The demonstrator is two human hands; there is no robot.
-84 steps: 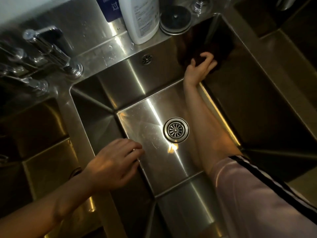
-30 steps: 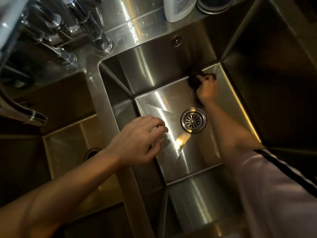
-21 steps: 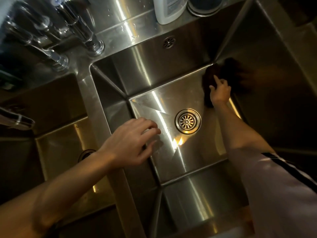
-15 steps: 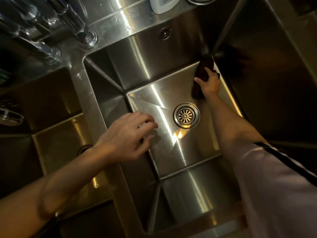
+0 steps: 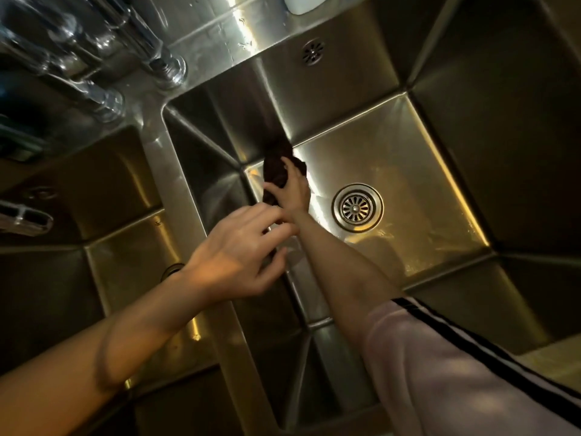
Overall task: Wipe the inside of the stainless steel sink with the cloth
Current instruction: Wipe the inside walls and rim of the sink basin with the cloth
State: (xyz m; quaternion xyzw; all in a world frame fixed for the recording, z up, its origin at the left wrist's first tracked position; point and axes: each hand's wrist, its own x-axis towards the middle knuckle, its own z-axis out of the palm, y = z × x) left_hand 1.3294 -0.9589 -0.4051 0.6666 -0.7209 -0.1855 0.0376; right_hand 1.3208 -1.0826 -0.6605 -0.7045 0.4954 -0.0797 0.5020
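Observation:
I look down into a stainless steel sink (image 5: pixel 393 146) with a round drain strainer (image 5: pixel 357 208) in its floor. My right hand (image 5: pixel 294 188) is deep in the basin, shut on a dark bunched cloth (image 5: pixel 276 166) pressed against the floor's far left corner, where the floor meets the back wall. My left hand (image 5: pixel 240 251) hovers above the divider (image 5: pixel 201 234) between the two basins, fingers loosely spread and holding nothing. It partly overlaps my right forearm in view.
A second basin (image 5: pixel 119 247) lies to the left of the divider. Chrome faucet bases (image 5: pixel 163 67) stand on the back ledge at upper left. An overflow hole (image 5: pixel 312 51) sits in the back wall, and the bottom of a white bottle (image 5: pixel 303 3) shows at the top edge.
My right hand swept the cloth from the far right corner of the floor across to the far left corner. My left hand stays over the divider. The view has shifted right and down.

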